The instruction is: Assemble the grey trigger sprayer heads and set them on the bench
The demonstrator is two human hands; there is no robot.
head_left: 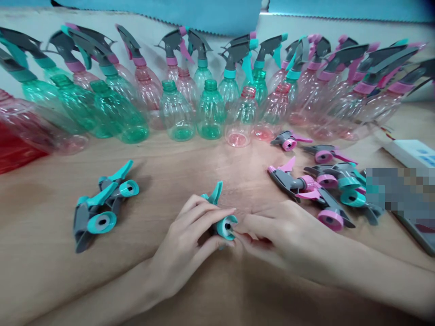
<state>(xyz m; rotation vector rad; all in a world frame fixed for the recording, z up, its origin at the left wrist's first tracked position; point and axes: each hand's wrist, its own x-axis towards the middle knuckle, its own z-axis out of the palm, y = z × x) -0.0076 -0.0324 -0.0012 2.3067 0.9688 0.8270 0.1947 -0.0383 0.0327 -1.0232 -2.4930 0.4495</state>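
Bare forearms (112, 290) extend from the lower corners over the tabletop (166, 176). Left hand (190, 233): curled around a teal-and-gray spray head (220, 228), held directly between both hands. Its collar (223, 232) opens toward the right hand (278, 231), whose gathered fingertips meet the rim; whether they pinch anything, I cannot tell. Trigger (216, 193) pointing farside; long axis mostly hidden by fingers.

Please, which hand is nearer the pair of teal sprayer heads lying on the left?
Left: the left hand is to the right of the sprayer heads; the right hand is farther right.
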